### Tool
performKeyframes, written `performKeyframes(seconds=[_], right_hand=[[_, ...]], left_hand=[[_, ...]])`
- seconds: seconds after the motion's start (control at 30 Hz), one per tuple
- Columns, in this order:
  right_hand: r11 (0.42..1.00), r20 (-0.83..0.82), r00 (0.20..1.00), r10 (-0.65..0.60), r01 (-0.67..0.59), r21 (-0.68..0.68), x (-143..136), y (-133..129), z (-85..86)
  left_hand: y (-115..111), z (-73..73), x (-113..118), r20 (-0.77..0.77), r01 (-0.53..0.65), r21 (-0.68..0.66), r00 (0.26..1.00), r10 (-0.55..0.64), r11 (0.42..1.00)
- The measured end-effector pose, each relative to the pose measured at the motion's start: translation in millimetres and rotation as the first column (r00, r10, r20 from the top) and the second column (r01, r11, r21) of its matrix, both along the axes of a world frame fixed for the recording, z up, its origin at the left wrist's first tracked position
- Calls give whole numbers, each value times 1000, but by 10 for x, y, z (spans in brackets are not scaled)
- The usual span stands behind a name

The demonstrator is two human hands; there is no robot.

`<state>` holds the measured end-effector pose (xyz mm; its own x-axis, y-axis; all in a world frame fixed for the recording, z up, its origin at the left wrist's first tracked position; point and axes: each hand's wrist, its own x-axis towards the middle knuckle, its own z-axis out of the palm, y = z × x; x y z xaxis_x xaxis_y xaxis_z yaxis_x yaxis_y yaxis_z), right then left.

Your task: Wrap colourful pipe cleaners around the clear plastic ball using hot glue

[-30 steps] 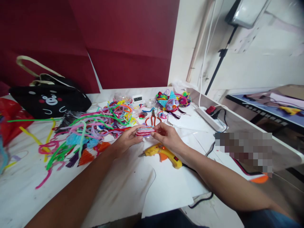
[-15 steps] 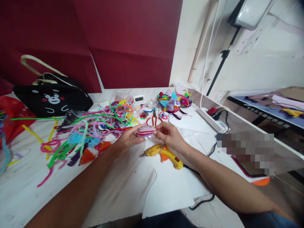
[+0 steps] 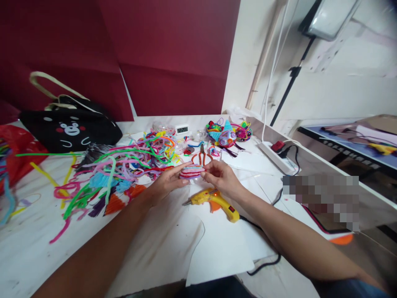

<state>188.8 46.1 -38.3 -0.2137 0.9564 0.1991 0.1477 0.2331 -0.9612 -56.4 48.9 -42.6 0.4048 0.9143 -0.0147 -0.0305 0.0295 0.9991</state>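
Observation:
Between my two hands is a small rounded pipe-cleaner piece (image 3: 191,171), striped in pink, red, white and pale blue. My left hand (image 3: 169,179) grips its left end between thumb and fingers. The right end is pinched by my right hand (image 3: 218,174). Just below my hands a yellow hot glue gun (image 3: 215,199) lies on white paper, its small light glowing and its nozzle toward the left. Behind the striped piece lie orange-handled pliers (image 3: 202,155), jaws pointing away from me.
A tangle of coloured pipe cleaners (image 3: 136,157) spreads to the left, with tassels (image 3: 114,203) in front. Finished fuzzy ornaments (image 3: 228,135) sit at the back right. A power strip (image 3: 276,157), a small clock (image 3: 181,129) and a black bag (image 3: 71,126) are further out. The glue gun's cord (image 3: 249,222) runs under my right forearm.
Almost nothing differs. The view has shifted very slightly, and both hands keep their hold on the striped piece.

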Motion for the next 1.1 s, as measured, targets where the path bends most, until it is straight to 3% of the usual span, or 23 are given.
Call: performKeyframes(seconds=[0.47, 0.7, 1.1], right_hand=[[1000, 15, 1000, 5, -5, -3, -13, -50, 44], [1000, 43, 999, -16, 15, 12, -18, -61, 54], [994, 180, 981, -67, 50, 98, -104, -188, 85]], left_hand=[[-76, 98, 74, -48, -46, 28, 998, 47, 999], [-78, 57, 107, -9, -76, 17, 997, 76, 997], [-238, 144, 295, -85, -196, 83, 976, 202, 977]])
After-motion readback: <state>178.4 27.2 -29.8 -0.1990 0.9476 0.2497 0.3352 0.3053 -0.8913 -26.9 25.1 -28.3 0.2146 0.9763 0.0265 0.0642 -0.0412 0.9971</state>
